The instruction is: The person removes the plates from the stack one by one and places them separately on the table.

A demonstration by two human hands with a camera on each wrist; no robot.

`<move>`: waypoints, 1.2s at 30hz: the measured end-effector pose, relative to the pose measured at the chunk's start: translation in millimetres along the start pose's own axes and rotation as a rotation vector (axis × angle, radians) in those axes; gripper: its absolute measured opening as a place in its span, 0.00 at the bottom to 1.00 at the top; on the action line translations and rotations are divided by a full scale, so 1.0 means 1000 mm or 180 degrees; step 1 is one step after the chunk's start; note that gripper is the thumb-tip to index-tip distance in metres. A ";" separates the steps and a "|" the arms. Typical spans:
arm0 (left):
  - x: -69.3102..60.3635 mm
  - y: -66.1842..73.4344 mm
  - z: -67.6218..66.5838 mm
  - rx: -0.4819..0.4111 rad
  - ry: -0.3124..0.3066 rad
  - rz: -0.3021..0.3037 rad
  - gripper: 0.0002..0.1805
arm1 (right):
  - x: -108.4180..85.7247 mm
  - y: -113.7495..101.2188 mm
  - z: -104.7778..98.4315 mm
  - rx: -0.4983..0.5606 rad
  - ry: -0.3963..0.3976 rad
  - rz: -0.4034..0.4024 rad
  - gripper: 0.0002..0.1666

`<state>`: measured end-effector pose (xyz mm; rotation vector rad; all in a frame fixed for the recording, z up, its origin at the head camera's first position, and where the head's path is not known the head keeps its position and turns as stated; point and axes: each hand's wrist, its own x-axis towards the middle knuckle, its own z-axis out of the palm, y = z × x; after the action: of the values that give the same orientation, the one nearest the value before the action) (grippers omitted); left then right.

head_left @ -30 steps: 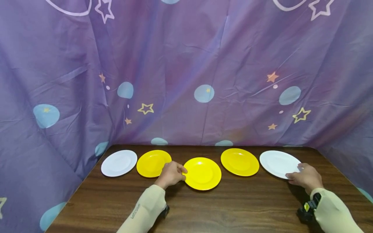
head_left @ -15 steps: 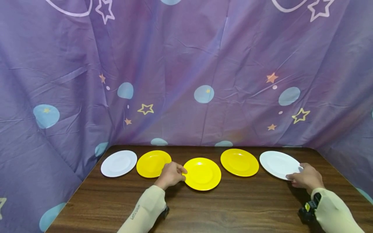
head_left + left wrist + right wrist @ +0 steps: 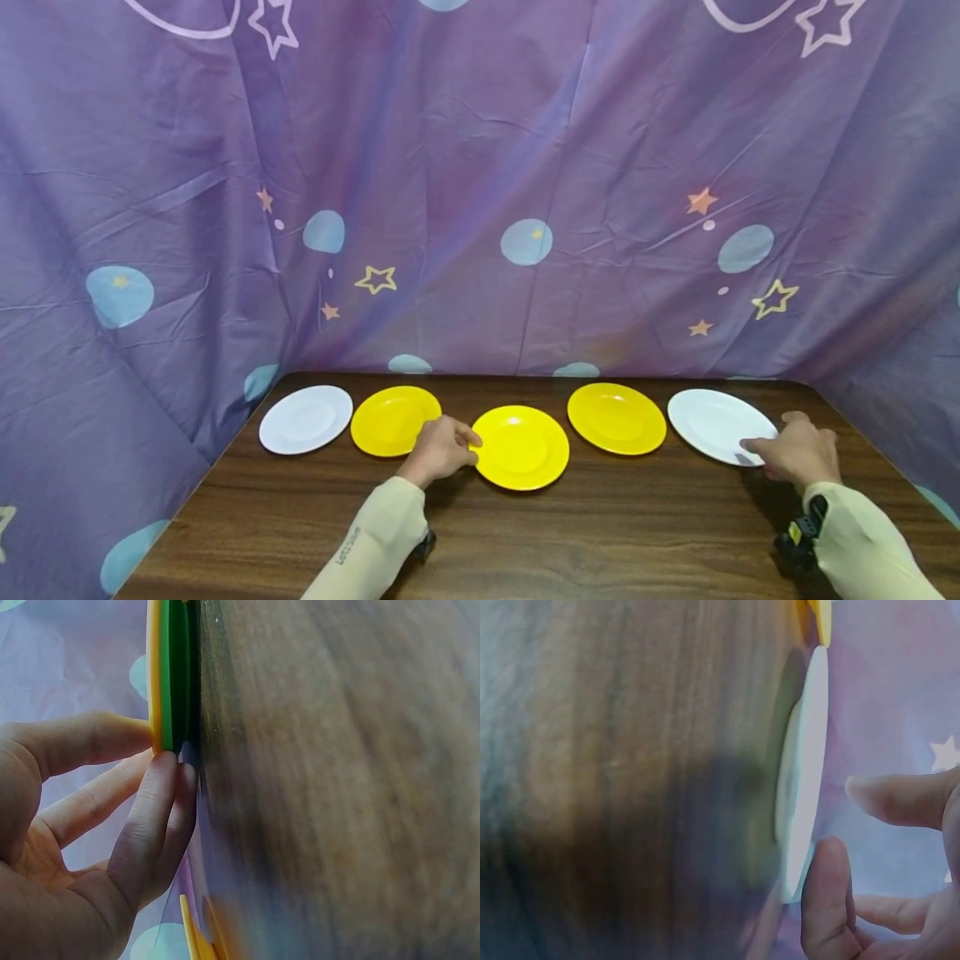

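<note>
My left hand [image 3: 440,450] pinches the left rim of the middle yellow plate [image 3: 522,448], thumb on top and fingers below. The left wrist view shows a green layer [image 3: 174,675] under that plate's yellow rim; whether it is a second plate I cannot tell. Over at the right, my right hand [image 3: 802,451] is beside the edge of a white plate [image 3: 718,423]. In the right wrist view the thumb [image 3: 900,799] stands apart from this plate, while a fingertip [image 3: 829,862] is close to its edge; contact is unclear.
Another yellow plate [image 3: 617,418] lies between the middle plate and the right white one. Further left are a yellow plate [image 3: 390,421] and a white plate [image 3: 307,420]. All lie on a brown wooden table [image 3: 570,542] before a purple patterned curtain [image 3: 450,183].
My right hand has loosened its hold on the white plate's rim and shifted slightly right, its fingers spreading. The left hand and the plates stay where they were.
</note>
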<state>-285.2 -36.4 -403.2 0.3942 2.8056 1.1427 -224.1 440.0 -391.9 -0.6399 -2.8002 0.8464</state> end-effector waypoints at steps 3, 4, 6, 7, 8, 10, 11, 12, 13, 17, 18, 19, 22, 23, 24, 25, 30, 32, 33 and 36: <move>0.000 0.000 0.000 -0.0015 -0.0016 -0.0012 0.11 | -0.001 -0.004 0.000 -0.0151 0.0058 -0.0028 0.53; 0.000 0.000 0.000 -0.0024 -0.0024 -0.0017 0.11 | -0.002 -0.006 0.000 -0.0153 0.0067 -0.0050 0.53; 0.000 0.000 -0.001 -0.0044 -0.0028 -0.0019 0.11 | -0.003 -0.009 0.001 -0.0165 0.0110 -0.0150 0.51; 0.000 0.000 0.000 -0.0050 -0.0028 -0.0020 0.11 | -0.004 -0.011 0.001 -0.0179 0.0155 -0.0222 0.49; 0.000 0.001 0.000 -0.0059 -0.0028 -0.0021 0.11 | -0.005 -0.013 0.002 -0.0173 0.0193 -0.0283 0.48; 0.000 0.001 0.000 -0.0058 -0.0013 -0.0017 0.11 | -0.007 -0.018 0.004 -0.0113 0.0238 -0.0417 0.45; 0.000 0.000 0.000 -0.0053 -0.0006 -0.0013 0.11 | -0.009 -0.021 0.005 -0.0088 0.0257 -0.0497 0.43; -0.001 0.001 0.001 -0.0049 -0.0003 -0.0016 0.11 | -0.010 -0.023 0.006 -0.0045 0.0259 -0.0578 0.42; -0.001 0.001 0.001 -0.0047 -0.0003 -0.0017 0.11 | -0.012 -0.026 0.008 0.0006 0.0246 -0.0648 0.41; -0.002 0.001 0.000 -0.0057 -0.0015 -0.0022 0.11 | -0.019 -0.040 0.016 0.0156 0.0142 -0.0840 0.35; -0.003 0.002 0.000 -0.0064 -0.0016 -0.0024 0.11 | -0.021 -0.044 0.018 0.0168 0.0131 -0.0872 0.34; -0.003 0.002 0.000 -0.0067 -0.0013 -0.0019 0.11 | -0.022 -0.047 0.020 0.0191 0.0125 -0.0913 0.33; -0.002 0.001 0.000 -0.0033 0.0014 0.0027 0.11 | -0.026 -0.059 0.028 0.0365 0.0076 -0.1030 0.29; -0.002 0.001 0.000 -0.0023 0.0024 0.0031 0.11 | -0.028 -0.062 0.030 0.0443 0.0049 -0.1074 0.27; -0.002 0.001 0.000 -0.0016 0.0031 0.0032 0.11 | -0.029 -0.066 0.034 0.0538 0.0002 -0.1105 0.27; -0.002 0.001 0.001 -0.0007 0.0037 0.0029 0.11 | -0.031 -0.069 0.037 0.0671 -0.0071 -0.1133 0.26; -0.004 0.003 0.000 -0.0024 0.0044 -0.0001 0.10 | -0.043 -0.084 0.053 0.1057 -0.0482 -0.1263 0.23; -0.005 0.004 0.000 0.0007 0.0055 0.0025 0.10 | -0.048 -0.090 0.058 0.1115 -0.0612 -0.1340 0.22; -0.005 0.004 -0.001 0.0015 0.0063 0.0034 0.10 | -0.050 -0.093 0.060 0.1162 -0.0681 -0.1377 0.21; -0.004 0.005 -0.002 0.0034 0.0066 0.0053 0.10 | -0.056 -0.102 0.066 0.1236 -0.0815 -0.1460 0.19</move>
<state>-280.4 -35.4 -398.4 0.4095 2.8326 1.1423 -227.5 306.6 -391.0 0.1753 -2.6900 1.3805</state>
